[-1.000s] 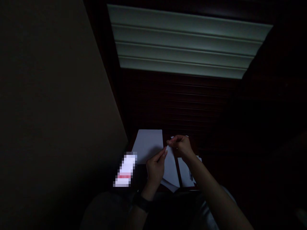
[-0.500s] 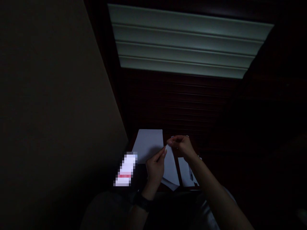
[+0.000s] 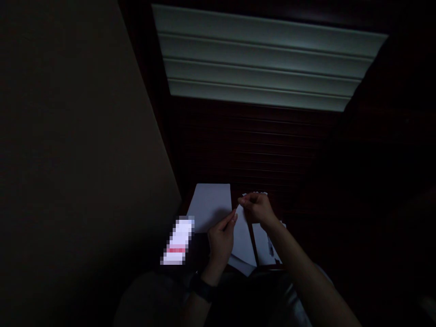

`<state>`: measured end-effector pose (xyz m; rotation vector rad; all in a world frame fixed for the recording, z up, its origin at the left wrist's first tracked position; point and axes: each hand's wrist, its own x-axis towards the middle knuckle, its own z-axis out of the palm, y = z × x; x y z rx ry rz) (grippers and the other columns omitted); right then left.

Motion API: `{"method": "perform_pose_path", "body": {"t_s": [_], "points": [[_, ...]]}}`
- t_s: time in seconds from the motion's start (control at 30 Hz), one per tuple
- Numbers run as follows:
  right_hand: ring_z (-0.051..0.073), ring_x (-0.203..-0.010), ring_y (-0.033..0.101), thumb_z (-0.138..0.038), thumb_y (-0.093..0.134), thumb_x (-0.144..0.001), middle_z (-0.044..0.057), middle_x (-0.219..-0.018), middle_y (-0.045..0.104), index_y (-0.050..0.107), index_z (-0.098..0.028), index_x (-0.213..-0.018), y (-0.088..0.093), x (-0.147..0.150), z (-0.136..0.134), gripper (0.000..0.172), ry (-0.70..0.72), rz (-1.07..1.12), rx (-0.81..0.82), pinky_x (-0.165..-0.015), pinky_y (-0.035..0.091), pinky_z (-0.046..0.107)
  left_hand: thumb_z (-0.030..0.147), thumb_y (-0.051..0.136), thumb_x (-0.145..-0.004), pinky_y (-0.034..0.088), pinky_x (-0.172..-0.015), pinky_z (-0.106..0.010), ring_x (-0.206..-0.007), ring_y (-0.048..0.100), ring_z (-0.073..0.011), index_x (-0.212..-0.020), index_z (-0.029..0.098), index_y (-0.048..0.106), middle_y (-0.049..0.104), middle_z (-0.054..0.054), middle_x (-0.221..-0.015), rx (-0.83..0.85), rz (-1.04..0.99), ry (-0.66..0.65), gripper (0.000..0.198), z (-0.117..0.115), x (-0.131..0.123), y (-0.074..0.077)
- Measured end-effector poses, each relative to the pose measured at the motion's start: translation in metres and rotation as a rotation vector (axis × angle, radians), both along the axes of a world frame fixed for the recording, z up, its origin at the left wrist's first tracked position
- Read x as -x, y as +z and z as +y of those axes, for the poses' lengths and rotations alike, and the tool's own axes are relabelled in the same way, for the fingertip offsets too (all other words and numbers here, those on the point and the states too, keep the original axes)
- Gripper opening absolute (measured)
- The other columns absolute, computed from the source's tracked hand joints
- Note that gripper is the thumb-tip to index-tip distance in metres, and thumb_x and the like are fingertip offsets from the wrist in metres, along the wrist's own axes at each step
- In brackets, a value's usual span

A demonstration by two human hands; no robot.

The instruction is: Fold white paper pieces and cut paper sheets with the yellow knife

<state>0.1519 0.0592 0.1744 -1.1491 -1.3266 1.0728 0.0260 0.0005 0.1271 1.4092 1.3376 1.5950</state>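
Note:
A folded sheet of white paper (image 3: 242, 238) hangs between my two hands, its lower layers spread apart near the front. My left hand (image 3: 222, 236), with a dark watch (image 3: 203, 288) on the wrist, pinches the paper's upper left edge. At the paper's top tip the thumb and fingers of my right hand (image 3: 260, 208) are closed. Behind my left hand lies a flat white sheet or pad (image 3: 211, 202). Right of the folded paper, partly covered by my right forearm, is another white piece (image 3: 261, 245) with a small dark object on it that I cannot make out.
A lit, pixelated phone-like screen (image 3: 177, 240) is left of my left hand. The dark tabletop meets a slatted panel (image 3: 252, 141) at the back and a plain wall (image 3: 85, 136) on the left. Pale slats (image 3: 265, 59) show above. White scraps (image 3: 255, 193) lie behind my right hand.
My right hand has shifted very slightly to the right at the paper's tip. The folded paper's lower corner hangs a little lower and further right. My left hand has barely moved.

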Motion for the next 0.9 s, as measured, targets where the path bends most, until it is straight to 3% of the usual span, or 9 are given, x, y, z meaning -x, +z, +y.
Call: {"method": "perform_pose_path", "body": {"t_s": [0.23,0.43,0.9], "points": [[0.012,-0.050,0.050,-0.044,0.069,-0.059,0.003,-0.059,0.061,0.067,-0.013,-0.068,0.002,0.001,-0.009,0.032,0.033,-0.004,0.037,-0.047,0.036,0.023,0.029,0.056,-0.078,0.047,-0.089,-0.034,-0.096,0.061,-0.0198,-0.101,0.022,0.065,0.067,-0.003,-0.101,-0.010,-0.001,0.018,0.025,0.001,0.002,0.004],[0.008,-0.039,0.038,-0.044,0.067,-0.060,0.000,-0.045,0.051,0.066,-0.012,-0.061,-0.002,0.000,-0.013,0.032,0.014,-0.089,0.047,-0.038,0.027,0.021,0.030,0.057,-0.077,0.048,-0.087,-0.035,-0.094,0.062,-0.0207,-0.100,0.020,0.066,0.068,-0.004,-0.099,0.015,-0.030,0.017,0.026,0.002,0.002,0.003],[0.009,-0.040,0.040,-0.046,0.062,-0.066,0.000,-0.047,0.053,0.066,-0.013,-0.062,-0.011,0.000,-0.012,0.033,-0.027,-0.189,-0.018,-0.040,0.029,0.022,0.030,0.058,-0.076,0.049,-0.084,-0.034,-0.092,0.063,-0.0207,-0.098,0.019,0.066,0.068,-0.005,-0.098,0.013,-0.032,0.027,0.026,0.004,0.003,0.007]]}}
